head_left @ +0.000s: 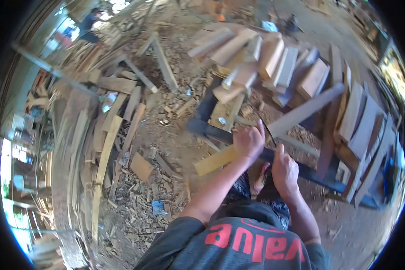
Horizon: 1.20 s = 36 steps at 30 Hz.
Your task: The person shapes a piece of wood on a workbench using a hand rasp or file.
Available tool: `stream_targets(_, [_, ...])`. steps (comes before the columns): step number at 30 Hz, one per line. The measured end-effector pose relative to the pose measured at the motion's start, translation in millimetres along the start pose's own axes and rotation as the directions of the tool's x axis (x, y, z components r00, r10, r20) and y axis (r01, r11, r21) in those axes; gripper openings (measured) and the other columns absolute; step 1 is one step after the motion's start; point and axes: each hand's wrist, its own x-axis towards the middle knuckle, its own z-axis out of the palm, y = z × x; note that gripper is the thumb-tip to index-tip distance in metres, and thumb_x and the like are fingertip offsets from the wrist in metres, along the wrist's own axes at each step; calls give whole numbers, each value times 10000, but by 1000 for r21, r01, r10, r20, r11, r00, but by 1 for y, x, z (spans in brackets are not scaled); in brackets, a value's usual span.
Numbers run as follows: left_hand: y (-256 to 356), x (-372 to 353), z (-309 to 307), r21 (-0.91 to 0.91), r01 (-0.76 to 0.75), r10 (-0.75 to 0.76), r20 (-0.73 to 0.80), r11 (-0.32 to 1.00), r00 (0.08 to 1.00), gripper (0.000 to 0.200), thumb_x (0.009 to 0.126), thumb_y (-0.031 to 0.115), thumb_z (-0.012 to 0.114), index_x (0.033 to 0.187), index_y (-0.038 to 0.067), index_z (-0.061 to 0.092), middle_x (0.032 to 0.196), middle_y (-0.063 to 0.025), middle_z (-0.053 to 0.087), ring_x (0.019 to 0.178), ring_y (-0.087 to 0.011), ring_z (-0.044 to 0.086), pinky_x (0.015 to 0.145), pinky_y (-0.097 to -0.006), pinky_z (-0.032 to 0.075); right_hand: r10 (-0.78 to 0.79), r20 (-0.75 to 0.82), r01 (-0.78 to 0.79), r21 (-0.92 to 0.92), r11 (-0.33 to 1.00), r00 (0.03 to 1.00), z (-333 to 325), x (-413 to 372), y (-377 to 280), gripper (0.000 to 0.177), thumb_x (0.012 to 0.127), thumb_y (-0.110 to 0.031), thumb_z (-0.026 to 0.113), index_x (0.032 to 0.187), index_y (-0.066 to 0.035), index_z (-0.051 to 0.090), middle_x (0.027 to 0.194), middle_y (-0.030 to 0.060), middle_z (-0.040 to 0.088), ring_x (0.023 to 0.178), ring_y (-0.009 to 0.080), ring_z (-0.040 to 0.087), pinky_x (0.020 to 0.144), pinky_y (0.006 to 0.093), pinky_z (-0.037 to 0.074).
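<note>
Grey T-shirt [238, 245] with red lettering is filling the bottom of the frame, its print cut off by the edge, as a person is bending over a pale board [216, 160]. The left hand [249, 141] is clamping its fingers down over the board's near end, where it is crossing a dark beam [319, 176]. The board's far end is jutting out to the left above the littered ground. The right hand [283, 171] is lying knuckles-up just beside it on the beam. Its fingers are curling out of sight, so its grip cannot be told.

A long grey plank [306, 110] is slanting up and to the right from between the hands. Behind it, cut timber blocks [256, 58] are lying heaped, and curved scrap planks [103, 148] are sprawling to the left. Far off at the top left, another person [90, 24] is working, too small and warped to make out.
</note>
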Motion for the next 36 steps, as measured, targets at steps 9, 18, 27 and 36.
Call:
stream_targets(9, [4, -2, -15, -110, 13, -9, 39, 994, 999, 648, 987, 449, 364, 530, 69, 623, 624, -181, 645, 671, -353, 656, 648, -471, 492, -31, -124, 52, 165, 985, 992, -24, -23, 8, 402, 891, -191, 600, 1224, -17, 456, 962, 225, 599, 904, 403, 614, 741, 477, 506])
stream_targets(18, [14, 7, -34, -99, 188, -125, 447, 977, 886, 863, 918, 688, 236, 800, -13, 725, 769, -256, 671, 845, -411, 668, 798, -483, 511, 113, -137, -82, 216, 973, 984, 18, -159, 128, 210, 868, -104, 583, 1065, -30, 580, 1006, 186, 571, 880, 374, 562, 752, 460, 462])
stream_targets(27, [19, 3, -10, 46, 113, -122, 371, 993, 921, 854, 901, 726, 142, 982, 116, 734, 876, -179, 706, 887, -393, 664, 767, -499, 523, 642, -38, -643, -8, 766, 766, 111, -312, 179, 501, 859, -260, 612, 1310, -96, 466, 1225, 187, 490, 1141, 369, 458, 959, 490, 354])
stream_targets(36, [24, 2, -18, 60, 99, -113, 333, 993, 936, 857, 915, 704, 149, 982, 80, 731, 868, -199, 699, 877, -411, 656, 751, -514, 519, 604, -24, -601, -138, 787, 796, 138, -365, 169, 671, 829, -340, 623, 1425, -168, 367, 1387, 136, 373, 1288, 338, 338, 1017, 493, 291])
